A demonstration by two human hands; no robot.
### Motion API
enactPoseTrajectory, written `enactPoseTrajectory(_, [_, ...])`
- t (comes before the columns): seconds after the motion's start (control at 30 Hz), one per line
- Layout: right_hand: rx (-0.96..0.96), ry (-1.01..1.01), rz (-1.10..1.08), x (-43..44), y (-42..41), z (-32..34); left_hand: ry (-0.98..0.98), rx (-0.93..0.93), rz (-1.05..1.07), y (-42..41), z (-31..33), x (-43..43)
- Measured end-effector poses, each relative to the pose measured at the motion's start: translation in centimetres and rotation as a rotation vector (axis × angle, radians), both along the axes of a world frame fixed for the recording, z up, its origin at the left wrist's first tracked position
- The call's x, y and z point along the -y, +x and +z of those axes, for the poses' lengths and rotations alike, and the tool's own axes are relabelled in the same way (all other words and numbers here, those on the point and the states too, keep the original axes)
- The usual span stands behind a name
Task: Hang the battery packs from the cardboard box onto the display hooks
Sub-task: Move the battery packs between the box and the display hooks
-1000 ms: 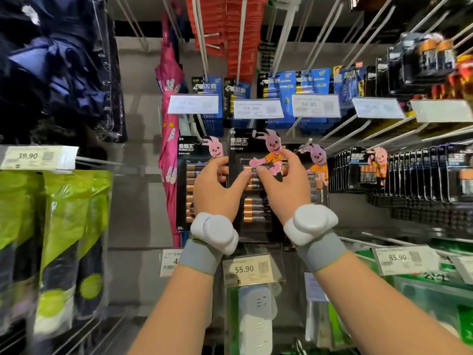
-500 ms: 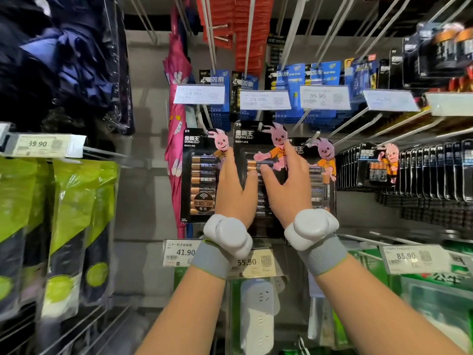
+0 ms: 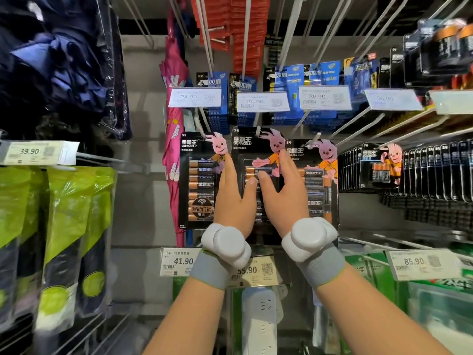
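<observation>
pack: I have the middle battery pack (image 3: 243, 149) in both hands, up against the display wall, between the left-side pack (image 3: 198, 180) and the right-side pack (image 3: 321, 183)
pack axis: long axis vertical, upright; rabbit header at the top, printed face toward me
cells: the batteries inside lie crosswise, stacked one above the other
hook: a white hook (image 3: 258, 129) tip shows at the pack's top edge; can't tell how far the pack sits on it
left hand: my left hand (image 3: 233, 201) grips the pack's left edge, thumb (image 3: 250, 184) pressed on the front, fingers running up along the edge and partly over the left-side pack
right hand: my right hand (image 3: 285, 196) grips the right edge, thumb (image 3: 263, 179) on the front, fingers pointing up between this pack and the right-side pack
thumbs: tips just beside each other over the upper cells
overlap: the middle pack sits in front of the right-side pack's left edge
wrists: grey bands (image 3: 211, 269) with white pucks on both
below: yellow price tag (image 3: 258, 271) under my wrists, white power strip (image 3: 259, 316) lower down
above: row of blue packs (image 3: 289, 80) behind white tags
left of the packs: pink umbrella (image 3: 172, 139) hanging; green bags (image 3: 74, 213) well apart, further left
</observation>
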State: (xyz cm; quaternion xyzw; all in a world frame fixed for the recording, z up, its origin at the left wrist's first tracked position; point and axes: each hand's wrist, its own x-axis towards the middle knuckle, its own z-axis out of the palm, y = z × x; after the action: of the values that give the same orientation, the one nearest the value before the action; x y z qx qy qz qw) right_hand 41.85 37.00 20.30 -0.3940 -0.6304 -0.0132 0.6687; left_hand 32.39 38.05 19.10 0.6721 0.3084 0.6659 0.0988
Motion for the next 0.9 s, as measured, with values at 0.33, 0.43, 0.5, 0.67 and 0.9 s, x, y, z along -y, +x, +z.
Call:
enactPoseTrajectory(0.33, [0.000,-0.008,-0.010,-0.1,0.1,-1.0,-0.027,0.003,-0.026,0.1,-1.1,0.1])
enactPoseTrajectory(0.43, [-0.006,-0.005,0.005,0.2,0.0,-1.0,-0.044,0.001,-0.034,0.0,-0.9,0.4])
enactPoseTrajectory(0.5, [-0.006,-0.008,-0.016,0.2,-0.2,-0.9,-0.050,-0.004,-0.031,0.0,-0.8,0.5])
enactPoseTrajectory(0.67, [-0.015,0.031,-0.016,0.6,-0.2,-0.8,-0.044,-0.028,-0.003,0.0,-0.8,1.1])
enactPoseTrajectory(0.9, [-0.018,-0.006,-0.006,1.3,0.1,-1.1,-0.088,-0.024,-0.018,0.0,-1.2,1.8])
